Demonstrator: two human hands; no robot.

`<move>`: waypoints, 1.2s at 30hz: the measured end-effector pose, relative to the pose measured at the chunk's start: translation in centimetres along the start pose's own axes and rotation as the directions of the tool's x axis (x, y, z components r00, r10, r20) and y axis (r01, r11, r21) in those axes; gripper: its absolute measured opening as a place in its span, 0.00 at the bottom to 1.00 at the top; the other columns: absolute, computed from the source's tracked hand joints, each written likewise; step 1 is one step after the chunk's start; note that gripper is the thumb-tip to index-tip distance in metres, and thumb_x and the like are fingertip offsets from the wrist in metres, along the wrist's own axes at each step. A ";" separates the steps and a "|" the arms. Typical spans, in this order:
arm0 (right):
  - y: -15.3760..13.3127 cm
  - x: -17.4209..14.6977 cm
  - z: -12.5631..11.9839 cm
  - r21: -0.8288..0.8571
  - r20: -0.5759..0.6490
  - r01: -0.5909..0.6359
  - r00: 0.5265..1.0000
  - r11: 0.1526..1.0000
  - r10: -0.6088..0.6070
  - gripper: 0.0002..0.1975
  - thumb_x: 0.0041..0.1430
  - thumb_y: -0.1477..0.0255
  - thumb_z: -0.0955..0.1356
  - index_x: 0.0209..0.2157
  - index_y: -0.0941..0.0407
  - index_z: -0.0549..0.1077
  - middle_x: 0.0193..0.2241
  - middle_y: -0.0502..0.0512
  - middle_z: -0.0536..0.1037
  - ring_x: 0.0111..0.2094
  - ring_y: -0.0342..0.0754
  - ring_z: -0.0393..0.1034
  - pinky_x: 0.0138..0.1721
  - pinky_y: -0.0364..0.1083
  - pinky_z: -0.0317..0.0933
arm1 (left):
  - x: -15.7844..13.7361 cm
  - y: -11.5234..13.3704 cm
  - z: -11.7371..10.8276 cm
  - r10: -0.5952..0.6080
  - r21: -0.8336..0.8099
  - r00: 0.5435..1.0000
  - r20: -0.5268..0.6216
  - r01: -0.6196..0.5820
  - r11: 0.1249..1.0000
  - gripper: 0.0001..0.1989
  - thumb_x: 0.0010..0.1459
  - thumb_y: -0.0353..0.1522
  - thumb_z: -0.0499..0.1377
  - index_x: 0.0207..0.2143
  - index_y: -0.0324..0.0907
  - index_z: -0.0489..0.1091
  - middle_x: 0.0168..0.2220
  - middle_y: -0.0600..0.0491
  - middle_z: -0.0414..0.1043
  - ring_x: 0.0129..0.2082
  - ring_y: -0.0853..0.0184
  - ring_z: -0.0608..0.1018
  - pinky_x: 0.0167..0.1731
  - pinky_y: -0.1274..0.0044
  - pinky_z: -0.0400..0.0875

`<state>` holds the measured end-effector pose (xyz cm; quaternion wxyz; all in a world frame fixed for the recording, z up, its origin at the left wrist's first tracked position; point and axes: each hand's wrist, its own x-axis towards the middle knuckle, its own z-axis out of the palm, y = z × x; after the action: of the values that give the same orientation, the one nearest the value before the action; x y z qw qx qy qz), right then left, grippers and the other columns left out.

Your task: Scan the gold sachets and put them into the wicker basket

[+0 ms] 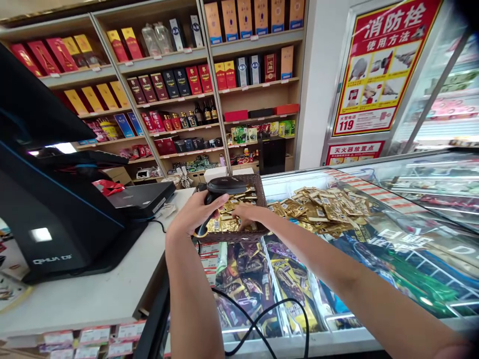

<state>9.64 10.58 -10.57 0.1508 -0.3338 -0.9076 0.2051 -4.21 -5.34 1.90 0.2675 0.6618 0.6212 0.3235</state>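
Gold packets (pixel 225 224) under the right hand (pixel 247 214), inside brown basket (pixel 262 193).

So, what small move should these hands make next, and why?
Probably the right hand should pick out one gold packet and turn it toward the scanner. That hand is already down among the packets in the basket, while the left hand holds the scanner over them.
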 end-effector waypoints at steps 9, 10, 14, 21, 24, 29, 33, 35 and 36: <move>2.1 -6.2 -3.0 0.598 -0.428 -0.146 0.773 0.788 0.468 0.19 0.49 0.70 0.72 0.44 0.53 0.68 0.38 0.53 0.78 0.36 0.49 0.71 0.34 0.44 0.62 | 0.5 -0.2 0.3 0.007 0.001 1.000 0.001 -0.007 1.000 0.26 0.51 0.57 0.59 0.30 0.41 0.69 0.25 0.53 0.71 0.24 0.67 0.71 0.24 0.78 0.59; 2.8 -7.2 -3.5 0.736 -0.397 -0.116 0.724 0.667 0.563 0.20 0.47 0.70 0.73 0.43 0.53 0.68 0.37 0.53 0.78 0.36 0.49 0.72 0.33 0.44 0.63 | 0.6 -0.2 0.3 0.000 -0.008 1.000 0.011 0.000 1.000 0.26 0.52 0.56 0.59 0.31 0.42 0.69 0.25 0.53 0.71 0.24 0.67 0.71 0.23 0.78 0.59; 5.5 -10.8 -5.1 0.884 -0.308 -0.093 0.621 0.458 0.721 0.11 0.45 0.66 0.73 0.30 0.55 0.71 0.28 0.50 0.76 0.29 0.45 0.69 0.28 0.42 0.61 | 0.6 0.4 0.6 0.010 -0.025 0.998 0.054 -0.008 1.000 0.24 0.53 0.55 0.59 0.30 0.42 0.68 0.25 0.53 0.70 0.24 0.68 0.69 0.23 0.78 0.58; 7.1 -12.3 -7.3 0.950 -0.257 0.006 0.584 0.312 0.770 0.12 0.45 0.75 0.73 0.29 0.54 0.66 0.20 0.44 0.68 0.24 0.43 0.67 0.28 0.43 0.69 | 1.1 1.2 1.5 0.029 0.063 0.997 0.074 -0.033 0.997 0.23 0.55 0.54 0.59 0.26 0.42 0.68 0.22 0.55 0.69 0.23 0.69 0.67 0.24 0.78 0.58; 6.2 -12.2 -7.8 0.980 -0.185 0.059 0.598 0.188 0.780 0.19 0.43 0.83 0.71 0.36 0.54 0.65 0.27 0.48 0.74 0.29 0.45 0.73 0.32 0.46 0.72 | 1.5 1.3 1.8 0.054 0.084 0.994 0.092 -0.062 0.995 0.24 0.54 0.54 0.59 0.26 0.42 0.67 0.22 0.56 0.68 0.24 0.69 0.68 0.26 0.78 0.59; 4.6 -12.3 -8.0 0.981 -0.129 0.012 0.782 0.192 0.609 0.16 0.38 0.83 0.69 0.33 0.56 0.69 0.31 0.52 0.77 0.33 0.45 0.73 0.31 0.41 0.67 | 1.8 1.4 2.3 0.048 0.098 0.993 0.105 -0.058 0.993 0.24 0.54 0.54 0.59 0.27 0.42 0.68 0.23 0.55 0.70 0.24 0.68 0.69 0.25 0.78 0.58; 4.2 -12.9 -8.4 0.946 -0.131 -0.081 0.788 0.312 0.601 0.10 0.37 0.79 0.69 0.25 0.55 0.66 0.24 0.47 0.72 0.28 0.44 0.68 0.25 0.40 0.61 | 1.9 1.4 2.5 0.037 0.081 0.994 0.106 -0.046 0.996 0.23 0.53 0.54 0.60 0.29 0.42 0.69 0.23 0.55 0.69 0.24 0.68 0.69 0.25 0.79 0.59; 4.1 -13.2 -8.7 0.934 -0.136 -0.115 0.761 0.338 0.634 0.10 0.37 0.79 0.69 0.24 0.55 0.65 0.23 0.47 0.71 0.28 0.44 0.67 0.25 0.40 0.60 | 1.9 1.4 2.5 0.026 0.093 0.995 0.099 -0.036 0.995 0.24 0.53 0.54 0.60 0.29 0.41 0.68 0.22 0.55 0.68 0.24 0.68 0.69 0.25 0.79 0.59; 4.1 -13.3 -8.9 0.937 -0.130 -0.117 0.760 0.330 0.637 0.10 0.37 0.79 0.69 0.24 0.55 0.65 0.24 0.47 0.71 0.28 0.44 0.67 0.25 0.40 0.60 | 1.9 1.5 2.5 0.023 0.105 0.995 0.097 -0.033 0.994 0.24 0.53 0.54 0.60 0.28 0.41 0.68 0.22 0.55 0.68 0.24 0.68 0.69 0.25 0.79 0.58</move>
<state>25.26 6.99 -6.63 0.4674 -0.4513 -0.4791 0.5902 -1.33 -3.43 1.59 0.2567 0.6985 0.6146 0.2617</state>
